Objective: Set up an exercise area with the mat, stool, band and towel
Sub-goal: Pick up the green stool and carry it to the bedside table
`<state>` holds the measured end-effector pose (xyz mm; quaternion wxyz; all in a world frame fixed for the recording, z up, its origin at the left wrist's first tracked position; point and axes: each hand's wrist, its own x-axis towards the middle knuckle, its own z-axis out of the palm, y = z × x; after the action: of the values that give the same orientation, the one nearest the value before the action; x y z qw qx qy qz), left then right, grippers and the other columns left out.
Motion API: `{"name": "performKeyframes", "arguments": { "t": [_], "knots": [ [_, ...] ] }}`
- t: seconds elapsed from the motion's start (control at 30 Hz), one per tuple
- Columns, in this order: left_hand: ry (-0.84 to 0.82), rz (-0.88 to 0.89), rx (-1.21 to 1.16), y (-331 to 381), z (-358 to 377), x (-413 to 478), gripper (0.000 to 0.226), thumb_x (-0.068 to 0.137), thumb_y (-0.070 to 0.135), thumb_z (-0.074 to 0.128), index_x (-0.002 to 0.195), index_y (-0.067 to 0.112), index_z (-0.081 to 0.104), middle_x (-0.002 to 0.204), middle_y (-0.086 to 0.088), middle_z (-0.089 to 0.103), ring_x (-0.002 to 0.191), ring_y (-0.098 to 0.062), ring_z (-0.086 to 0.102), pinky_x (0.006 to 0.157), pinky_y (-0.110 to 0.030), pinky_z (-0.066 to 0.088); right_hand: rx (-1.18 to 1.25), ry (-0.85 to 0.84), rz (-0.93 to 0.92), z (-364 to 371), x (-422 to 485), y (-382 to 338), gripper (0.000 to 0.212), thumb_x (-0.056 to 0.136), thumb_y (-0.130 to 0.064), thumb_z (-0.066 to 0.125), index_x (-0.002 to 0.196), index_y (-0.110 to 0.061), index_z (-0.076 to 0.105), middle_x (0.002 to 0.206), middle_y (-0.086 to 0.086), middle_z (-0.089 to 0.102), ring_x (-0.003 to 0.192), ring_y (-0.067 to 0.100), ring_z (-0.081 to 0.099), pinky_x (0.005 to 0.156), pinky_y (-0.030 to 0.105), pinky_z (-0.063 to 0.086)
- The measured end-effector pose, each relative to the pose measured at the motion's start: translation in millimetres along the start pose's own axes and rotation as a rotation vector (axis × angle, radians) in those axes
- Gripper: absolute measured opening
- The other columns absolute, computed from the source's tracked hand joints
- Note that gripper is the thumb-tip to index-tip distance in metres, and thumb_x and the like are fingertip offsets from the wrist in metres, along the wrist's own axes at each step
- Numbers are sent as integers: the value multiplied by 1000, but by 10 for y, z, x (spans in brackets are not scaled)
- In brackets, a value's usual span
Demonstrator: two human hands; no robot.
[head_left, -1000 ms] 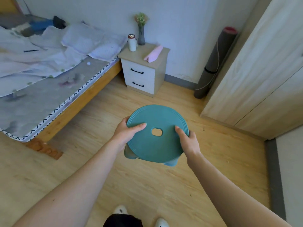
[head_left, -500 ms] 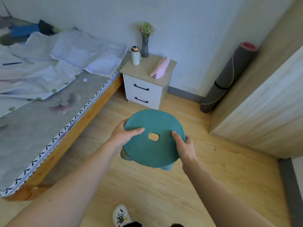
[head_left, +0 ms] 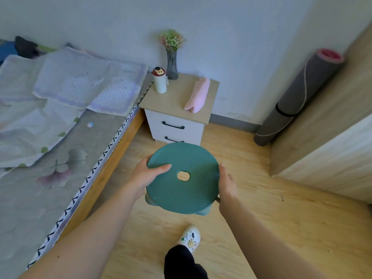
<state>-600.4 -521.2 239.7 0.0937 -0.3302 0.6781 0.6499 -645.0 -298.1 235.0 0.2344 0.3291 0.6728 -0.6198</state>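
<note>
I hold a round teal stool (head_left: 181, 190) above the wooden floor, seat up, with a small hole in its middle. My left hand (head_left: 144, 177) grips its left rim, thumb on the seat. My right hand (head_left: 226, 183) grips the right rim. A rolled grey mat (head_left: 298, 97) with a pink core leans in the corner between wall and wardrobe. A folded pink towel (head_left: 198, 95) lies on the bedside cabinet (head_left: 179, 109). No band is visible.
A bed (head_left: 60, 137) with rumpled sheets runs along the left. On the cabinet stand a white bottle (head_left: 160, 80) and a vase of flowers (head_left: 172, 57). A wooden wardrobe (head_left: 330, 137) fills the right. My white shoe (head_left: 189, 237) is on the floor below the stool.
I have walked closer to the cabinet and corner with the stool in both hands. One foot has stepped forward into view.
</note>
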Motion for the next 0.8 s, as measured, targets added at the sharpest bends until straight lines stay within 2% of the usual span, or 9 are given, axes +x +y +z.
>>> {"name": "performKeyframes", "arguments": {
  "t": [0.17,0.3,0.4,0.53,0.67,0.8],
  "knots": [
    [-27,-72,6,114,-53,1117,74,64,35,87,128,24,53,117,2,65,105,-19,63,93,-44,50,67,17,141,536,911,-314,46,91,-58,42,122,-24,48,117,4,56,107,28,55,98,46,47],
    [-70,-138,1,-45,-92,1986,75,64,38,86,129,28,52,119,4,65,105,-19,63,89,-41,52,60,54,227,951,1655,-348,47,92,-54,47,126,-22,55,119,2,61,103,25,58,91,40,49],
    [-45,-174,9,-263,-103,2504,82,55,43,89,127,27,54,117,4,66,102,-18,65,88,-42,53,71,63,267,1208,2123,-255,48,91,-55,50,126,-23,57,118,1,62,103,25,59,94,41,48],
    [-47,-226,35,-770,-36,3322,69,66,33,86,125,23,53,114,3,66,99,-16,64,84,-37,52,64,101,322,1561,2888,158,48,90,-55,50,125,-23,58,120,1,62,106,26,59,101,46,47],
    [-71,-290,92,-1434,-6,4035,89,47,46,91,125,25,53,114,4,67,101,-19,66,92,-45,52,77,125,394,1837,3578,748,50,89,-56,50,128,-26,58,123,1,62,109,25,59,101,47,47],
    [-53,-338,117,-2074,44,4520,90,44,46,89,123,26,52,115,4,66,101,-19,65,92,-45,52,104,149,462,2048,4113,1302,53,90,-56,50,132,-25,55,127,1,60,111,26,58,101,46,47]
  ]
}}
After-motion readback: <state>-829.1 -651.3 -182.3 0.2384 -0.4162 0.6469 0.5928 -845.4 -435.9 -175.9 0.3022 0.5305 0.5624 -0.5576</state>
